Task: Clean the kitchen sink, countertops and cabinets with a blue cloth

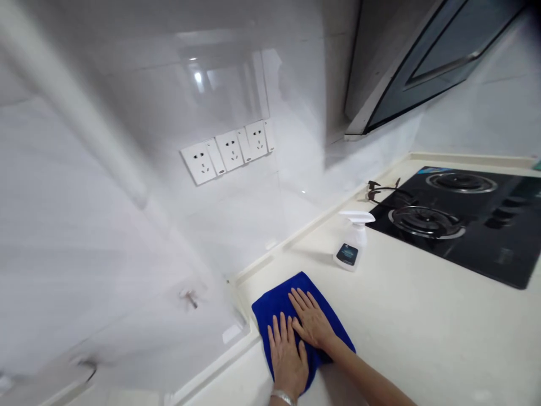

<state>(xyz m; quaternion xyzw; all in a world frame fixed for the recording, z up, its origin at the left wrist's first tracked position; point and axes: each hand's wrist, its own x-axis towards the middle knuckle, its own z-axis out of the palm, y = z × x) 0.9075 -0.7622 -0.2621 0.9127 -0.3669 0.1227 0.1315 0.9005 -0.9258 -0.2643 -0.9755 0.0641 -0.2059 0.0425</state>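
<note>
A blue cloth (276, 300) lies spread on the pale countertop (406, 316), close to the corner where two tiled walls meet. My left hand (287, 358), with a silver bracelet at the wrist, presses flat on the cloth's lower part. Just up and to the right, my right hand (311, 321) rests flat on the same cloth, fingers stretched out. Thumb and fingers of the two hands come close together. Beyond the cloth stands a white spray bottle (351, 248) with a dark label, apart from both hands.
A black gas hob (473, 225) with two burners takes up the right side. Beside it sits a dark pan support (376, 192). Wall sockets (230, 151) are above the counter; a range hood (422, 67) overhangs at upper right. A small pipe stub (191, 299) juts from the left wall.
</note>
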